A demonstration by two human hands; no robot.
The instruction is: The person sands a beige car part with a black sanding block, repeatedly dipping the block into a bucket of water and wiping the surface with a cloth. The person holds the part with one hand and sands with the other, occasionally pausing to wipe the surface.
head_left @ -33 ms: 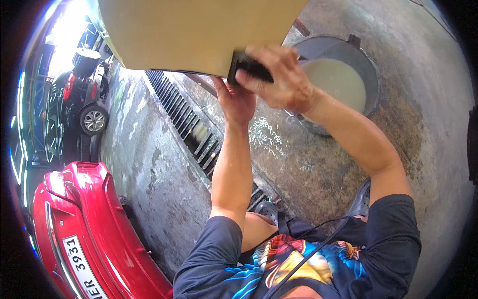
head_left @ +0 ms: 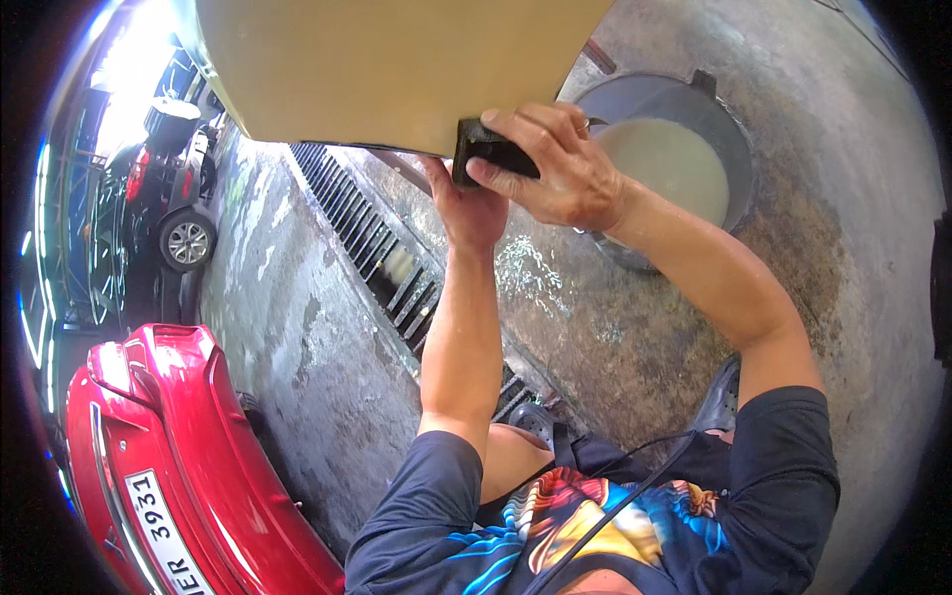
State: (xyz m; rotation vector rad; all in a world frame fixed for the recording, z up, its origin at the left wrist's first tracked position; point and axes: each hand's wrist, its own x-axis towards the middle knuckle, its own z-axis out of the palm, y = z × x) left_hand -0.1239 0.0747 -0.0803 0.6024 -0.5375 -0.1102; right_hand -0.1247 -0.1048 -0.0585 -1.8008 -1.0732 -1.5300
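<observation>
A tan painted panel (head_left: 387,64) fills the top middle, with a dark lower edge. My right hand (head_left: 555,169) grips a dark rectangular block (head_left: 501,151) at the panel's lower right corner, thumb and fingers on either side of it. Beneath that corner, my left hand (head_left: 466,203) holds the panel's lower edge, thumb raised; its other fingers are mostly hidden behind my right hand and the block.
A large dark tub (head_left: 724,119) of cloudy liquid (head_left: 674,159) stands right of my hands. A metal drain grate (head_left: 347,218) runs diagonally across the wet concrete floor (head_left: 278,397). A red car (head_left: 188,426) sits at lower left, a black car (head_left: 129,228) behind it.
My right hand and the block have shifted slightly downward along the panel's corner. The block is less blurred now.
</observation>
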